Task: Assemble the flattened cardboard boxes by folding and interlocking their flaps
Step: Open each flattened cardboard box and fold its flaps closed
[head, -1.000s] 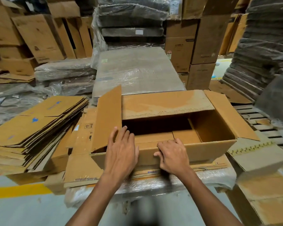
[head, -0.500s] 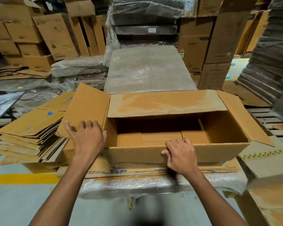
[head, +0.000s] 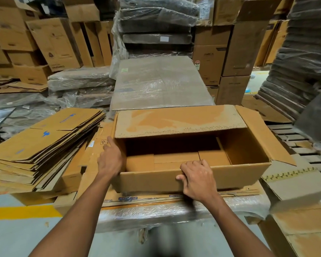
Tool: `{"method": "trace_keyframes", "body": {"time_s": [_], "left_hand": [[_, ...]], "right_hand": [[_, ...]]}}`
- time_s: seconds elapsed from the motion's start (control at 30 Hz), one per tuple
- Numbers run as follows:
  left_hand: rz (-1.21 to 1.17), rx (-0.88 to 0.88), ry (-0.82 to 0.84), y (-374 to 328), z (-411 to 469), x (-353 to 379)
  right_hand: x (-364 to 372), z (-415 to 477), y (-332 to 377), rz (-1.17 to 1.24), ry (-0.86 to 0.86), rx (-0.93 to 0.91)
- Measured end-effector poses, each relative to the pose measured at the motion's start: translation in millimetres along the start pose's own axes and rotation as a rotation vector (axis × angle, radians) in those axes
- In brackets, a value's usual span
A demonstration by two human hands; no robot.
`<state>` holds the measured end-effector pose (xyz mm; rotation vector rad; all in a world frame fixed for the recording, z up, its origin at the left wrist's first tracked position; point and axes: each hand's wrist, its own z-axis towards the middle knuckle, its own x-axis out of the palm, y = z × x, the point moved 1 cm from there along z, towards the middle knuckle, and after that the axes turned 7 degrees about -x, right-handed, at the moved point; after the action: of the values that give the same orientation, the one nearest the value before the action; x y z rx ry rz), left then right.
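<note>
Cardboard box (head: 239,177) lies at 12 o'clock, long axis 9-to-3. Right hand (head: 198,179) curls over its near wall; left hand (head: 110,160), fingers straight, presses the 9 o'clock end flap (head: 95,154), nearest for folding.

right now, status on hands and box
Left hand on left wall of box, index finger straight. Right hand grips near rim. Box upright, top flaps open. Flat stack to its left.

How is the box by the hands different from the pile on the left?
The open box stands up with walls and a hollow inside; the flat boxes lie folded. The open box is single; the flat boxes are stacked in many layers. Both are brown cardboard.
</note>
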<state>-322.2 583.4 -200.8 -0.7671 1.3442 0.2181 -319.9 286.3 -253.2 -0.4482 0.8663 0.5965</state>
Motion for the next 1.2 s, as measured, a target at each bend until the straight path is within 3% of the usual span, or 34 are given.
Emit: {"method": "trace_keyframes", "body": {"time_s": [0.2,0.43,0.5,0.6,0.67,0.77,0.87,1.0,1.2], "left_hand": [[-0.073,0.061,-0.064,14.6,4.2,9.4],[-0.069,0.105,-0.104,19.5,-4.7,10.7],[-0.079,0.107,-0.104,20.8,-10.2,10.3],[-0.072,0.108,-0.111,26.8,-15.1,12.0],[-0.074,0.118,-0.117,30.2,-16.4,12.3],[-0.064,0.109,-0.114,30.3,-22.2,11.0],[-0.039,0.095,-0.114,30.4,-27.1,12.8],[-0.035,0.083,-0.119,33.9,-25.6,13.8],[-0.032,0.083,-0.131,32.3,-23.9,15.2]], "right_hand": [[-25.2,15.9,5.4,0.154,0.254,0.134],[-27.2,71.7,-11.8,0.798,0.499,0.63],[-18.8,83.5,-10.3,1.159,0.426,0.833],[-12.8,100.8,1.7,1.853,0.077,1.149],[-14.4,111.2,7.6,1.973,-0.141,1.145],[-19.3,131.8,15.1,1.871,-0.316,0.983],[-20.2,158.7,3.7,1.486,-0.337,0.793],[-25.2,194.7,-21.6,0.863,-0.174,0.603],[-17.1,218.3,-45.9,0.472,0.051,0.457]]}}
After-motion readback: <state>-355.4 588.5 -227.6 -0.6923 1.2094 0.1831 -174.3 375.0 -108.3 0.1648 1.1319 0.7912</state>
